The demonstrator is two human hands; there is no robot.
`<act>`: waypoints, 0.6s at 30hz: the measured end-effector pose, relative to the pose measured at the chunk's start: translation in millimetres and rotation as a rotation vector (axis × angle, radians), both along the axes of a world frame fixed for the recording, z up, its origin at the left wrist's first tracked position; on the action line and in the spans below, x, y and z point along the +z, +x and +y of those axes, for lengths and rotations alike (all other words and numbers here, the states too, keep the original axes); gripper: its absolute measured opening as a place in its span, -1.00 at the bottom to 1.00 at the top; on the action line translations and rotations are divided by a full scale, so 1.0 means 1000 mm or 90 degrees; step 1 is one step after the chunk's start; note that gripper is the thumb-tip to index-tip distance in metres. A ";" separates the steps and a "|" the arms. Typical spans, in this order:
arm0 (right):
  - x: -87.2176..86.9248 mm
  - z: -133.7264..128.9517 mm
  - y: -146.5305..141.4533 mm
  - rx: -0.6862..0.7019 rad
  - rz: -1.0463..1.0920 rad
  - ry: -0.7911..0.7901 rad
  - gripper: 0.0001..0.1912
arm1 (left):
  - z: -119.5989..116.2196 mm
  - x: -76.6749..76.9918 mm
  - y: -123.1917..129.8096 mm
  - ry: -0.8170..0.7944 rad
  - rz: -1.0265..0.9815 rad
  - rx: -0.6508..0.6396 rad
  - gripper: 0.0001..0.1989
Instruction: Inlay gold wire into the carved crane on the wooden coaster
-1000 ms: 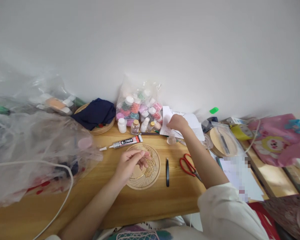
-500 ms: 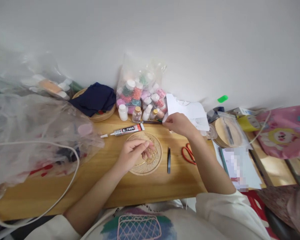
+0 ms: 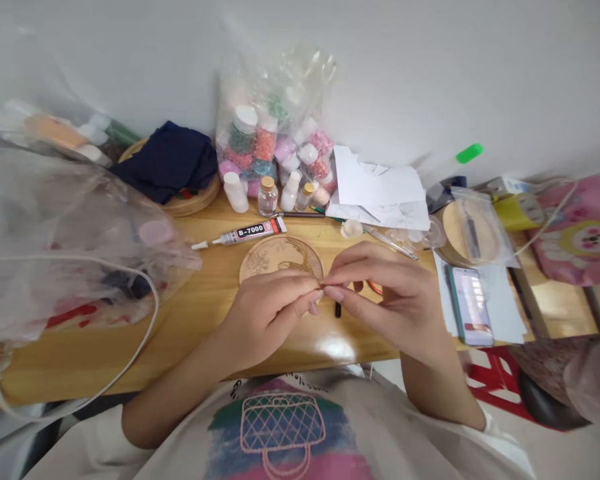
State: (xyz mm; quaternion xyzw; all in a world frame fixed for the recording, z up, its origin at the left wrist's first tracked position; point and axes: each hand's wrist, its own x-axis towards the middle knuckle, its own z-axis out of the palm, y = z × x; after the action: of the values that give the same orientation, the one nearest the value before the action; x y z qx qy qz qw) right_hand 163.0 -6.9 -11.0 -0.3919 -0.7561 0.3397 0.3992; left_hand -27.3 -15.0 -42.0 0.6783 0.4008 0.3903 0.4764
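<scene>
My left hand (image 3: 273, 317) and my right hand (image 3: 387, 293) meet fingertip to fingertip above the wooden table (image 3: 190, 347). Both are closed in a pinch, and whatever lies between the fingertips is too small to name. Behind my left hand lies a round wooden disc (image 3: 275, 255) with an engraved or raised pattern, its near part covered. Only the end of the black tweezers (image 3: 338, 310) shows below the fingertips. Red scissors (image 3: 375, 287) are mostly hidden by my right hand. A tube of B-7000 glue (image 3: 253, 231) lies beyond the disc.
Small bottles (image 3: 267, 197) stand before a clear bag of bead jars (image 3: 265, 143). White papers (image 3: 380, 187), a phone (image 3: 470, 307) and a bagged wooden piece (image 3: 467, 230) are at the right. A plastic bag (image 3: 80, 227) and white cable (image 3: 153, 313) occupy the left.
My right hand has come back from the white papers to meet my left hand. My fingertips now touch over the near side of the disc. The camera view has shifted.
</scene>
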 end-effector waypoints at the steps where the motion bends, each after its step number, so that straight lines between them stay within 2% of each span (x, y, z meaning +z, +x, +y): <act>1: 0.002 -0.002 0.001 0.004 0.002 0.005 -0.86 | -0.001 0.004 0.001 0.008 0.009 -0.006 -0.73; 9: 0.006 -0.006 0.008 0.038 0.060 -0.036 -0.85 | -0.009 0.018 0.007 -0.013 -0.018 0.008 -0.79; 12: 0.004 -0.009 0.011 0.030 0.080 -0.036 -0.85 | -0.011 0.020 0.009 0.020 -0.010 -0.004 -0.77; 14: 0.003 -0.011 0.013 0.027 0.093 -0.032 -0.85 | -0.011 0.021 0.009 0.092 0.024 -0.030 -0.75; 18: 0.001 -0.014 0.016 0.024 0.113 -0.025 -0.85 | -0.012 0.022 0.009 0.313 0.113 -0.054 -0.70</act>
State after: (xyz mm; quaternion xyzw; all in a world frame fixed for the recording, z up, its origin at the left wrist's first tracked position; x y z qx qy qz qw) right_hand 179.0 -20.6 -9.5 -0.3538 -0.7181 0.3954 0.4503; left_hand -18.6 -26.6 -20.5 0.8213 0.3055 0.3945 0.2765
